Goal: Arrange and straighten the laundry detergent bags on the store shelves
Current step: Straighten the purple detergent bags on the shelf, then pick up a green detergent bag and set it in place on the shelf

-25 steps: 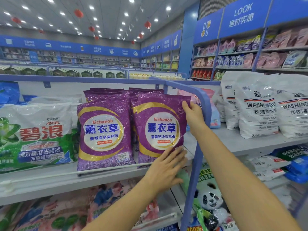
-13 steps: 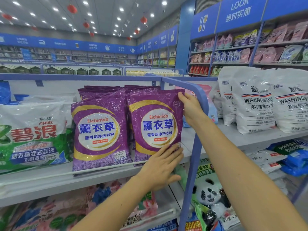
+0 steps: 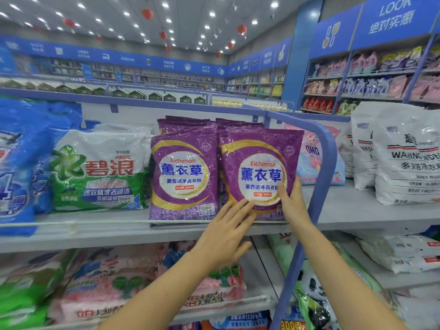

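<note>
We judge the purple detergent bag (image 3: 259,163) to be a soft, crinkly film pouch of powder; fairly light, yet apt to slump and shift wherever it is squeezed, and glossy enough to slide under dry fingers; so we would take hold low on its side edges, where the weight settles, rather than by the thin top seam. It stands upright at the front edge of the shelf (image 3: 357,210), near the shelf's right end, just beside the blue frame post (image 3: 326,163) and touching its twin bag (image 3: 184,172) on the side away from the post; more purple bags stand behind. Our left hand (image 3: 226,234) is open, its straight fingers resting on the bag's lower front; our right hand (image 3: 294,208) pinches the lower right edge, thumb on the front. The bag is violet with a gold arc and a round white label reading Eichimoo above blue characters; its face looks fairly flat.
</note>
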Demonstrator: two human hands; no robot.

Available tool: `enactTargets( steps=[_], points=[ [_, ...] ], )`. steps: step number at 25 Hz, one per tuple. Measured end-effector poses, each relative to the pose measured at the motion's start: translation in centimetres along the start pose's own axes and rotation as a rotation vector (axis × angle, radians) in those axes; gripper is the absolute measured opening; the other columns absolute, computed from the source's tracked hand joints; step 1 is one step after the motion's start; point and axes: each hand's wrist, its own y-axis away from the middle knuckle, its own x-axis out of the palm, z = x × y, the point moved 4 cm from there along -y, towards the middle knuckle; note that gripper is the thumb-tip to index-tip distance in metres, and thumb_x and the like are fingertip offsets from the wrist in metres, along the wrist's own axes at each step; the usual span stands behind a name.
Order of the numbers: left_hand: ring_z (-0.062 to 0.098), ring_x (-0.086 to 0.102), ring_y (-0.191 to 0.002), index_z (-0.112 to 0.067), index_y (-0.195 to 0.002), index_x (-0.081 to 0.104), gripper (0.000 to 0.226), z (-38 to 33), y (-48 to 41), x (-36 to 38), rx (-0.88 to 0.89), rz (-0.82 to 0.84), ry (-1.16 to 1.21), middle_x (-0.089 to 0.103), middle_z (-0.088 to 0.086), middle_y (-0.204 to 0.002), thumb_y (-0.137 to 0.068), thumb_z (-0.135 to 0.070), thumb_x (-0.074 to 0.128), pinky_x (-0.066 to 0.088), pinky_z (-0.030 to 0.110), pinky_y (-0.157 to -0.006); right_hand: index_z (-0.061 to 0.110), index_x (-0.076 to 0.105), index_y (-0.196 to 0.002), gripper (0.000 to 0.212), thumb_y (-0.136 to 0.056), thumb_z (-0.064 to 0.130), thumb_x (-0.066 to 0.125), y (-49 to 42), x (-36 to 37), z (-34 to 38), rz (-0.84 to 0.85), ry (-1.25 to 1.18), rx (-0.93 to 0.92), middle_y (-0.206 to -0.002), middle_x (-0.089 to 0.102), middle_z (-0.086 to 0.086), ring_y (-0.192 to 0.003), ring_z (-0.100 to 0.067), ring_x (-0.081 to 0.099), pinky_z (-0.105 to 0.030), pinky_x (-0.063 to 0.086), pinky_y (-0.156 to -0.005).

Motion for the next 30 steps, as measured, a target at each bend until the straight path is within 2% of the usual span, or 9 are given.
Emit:
enactTargets(
  steps=[5,9,12,14,17,19,22,25,30],
  points=[
    [0.02,0.043,-0.13,-0.019,-0.13,0.052,0.057,4.0,4.4,-2.6,-0.202,0.016,0.046,0.046,0.006,-0.142,-0.084,-0.049,0.038,0.034,0.042,-0.109,0.011,0.015,-0.147,0.067,-0.093,0.04,0.041,1.5,0.2,0.9,-0.23,0.34,-0.158,-0.148,0.032,-0.008,-0.135,-0.021,0.032,-0.038,0.026,-0.112],
    [0.024,0.042,-0.129,-0.016,-0.131,0.05,0.054,9.6,11.7,-5.0,-0.353,0.039,0.105,0.045,0.009,-0.142,-0.086,-0.045,0.041,0.031,0.046,-0.108,0.005,0.027,-0.143,0.07,-0.086,0.043,0.035,5.4,5.3,3.3,-0.243,0.518,-0.34,-0.149,0.028,-0.021,-0.14,-0.033,0.022,-0.045,0.015,-0.116],
    [0.025,0.047,-0.124,-0.013,-0.128,0.05,0.053,13.7,19.2,-7.7,-0.479,0.048,0.153,0.049,0.009,-0.137,-0.084,-0.041,0.041,0.029,0.043,-0.109,0.001,0.049,-0.127,0.059,-0.086,0.041,0.036,10.1,13.7,5.5,0.011,0.353,-0.429,-0.132,0.049,-0.019,-0.124,-0.033,0.043,-0.036,0.031,-0.105],
    [0.022,0.049,-0.117,-0.012,-0.126,0.05,0.051,16.4,24.9,-9.7,-0.546,0.036,0.154,0.055,0.008,-0.128,-0.083,-0.039,0.042,0.03,0.036,-0.109,0.006,0.06,-0.113,0.046,-0.086,0.038,0.04,14.1,20.0,6.9,0.191,0.277,-0.444,-0.112,0.061,-0.008,-0.106,-0.021,0.055,-0.027,0.041,-0.091],
    [0.019,0.052,-0.111,-0.013,-0.123,0.054,0.046,20.4,34.7,-13.5,-0.625,0.083,0.121,0.059,0.003,-0.12,-0.084,-0.036,0.044,0.025,0.028,-0.103,0.019,0.061,-0.104,0.017,-0.088,0.016,0.055,21.0,29.9,8.7,0.365,0.259,-0.47,-0.098,0.063,0.001,-0.087,-0.003,0.054,-0.003,0.039,-0.076],
    [0.018,0.049,-0.118,-0.015,-0.13,0.048,0.044,23.5,42.0,-16.3,-0.703,0.151,0.101,0.053,0.001,-0.128,-0.09,-0.034,0.046,0.023,0.026,-0.105,0.021,0.061,-0.105,0.025,-0.087,0.004,0.059,25.6,36.6,9.5,0.479,0.277,-0.461,-0.099,0.063,0.004,-0.089,-0.006,0.058,-0.01,0.044,-0.079],
    [0.017,0.045,-0.121,-0.019,-0.136,0.038,0.046,28.5,53.3,-20.7,-0.844,0.308,0.108,0.045,-0.003,-0.135,-0.094,-0.037,0.046,0.03,0.026,-0.101,0.014,0.064,-0.108,0.022,-0.088,0.007,0.059,32.2,47.4,11.1,0.664,0.325,-0.446,-0.106,0.062,0.005,-0.099,-0.014,0.059,-0.029,0.047,-0.088],
    [0.018,0.047,-0.121,-0.019,-0.137,0.038,0.048,32.5,63.4,-24.2,-1.015,0.388,0.167,0.045,0.0,-0.138,-0.094,-0.039,0.046,0.04,0.03,-0.095,0.015,0.061,-0.114,0.025,-0.09,0.016,0.058,38.5,56.9,13.3,0.826,0.365,-0.446,-0.11,0.057,0.008,-0.103,-0.009,0.052,-0.022,0.038,-0.089],
    [0.013,0.055,-0.111,-0.022,-0.135,0.041,0.047,37.2,75.6,-29.7,-1.235,0.401,0.217,0.05,-0.004,-0.133,-0.093,-0.042,0.049,0.047,0.03,-0.092,0.023,0.056,-0.107,0.016,-0.092,0.019,0.056,46.1,69.5,15.0,1.055,0.233,-0.15,-0.109,0.061,0.003,-0.1,-0.016,0.057,-0.025,0.044,-0.082]
  ],
)
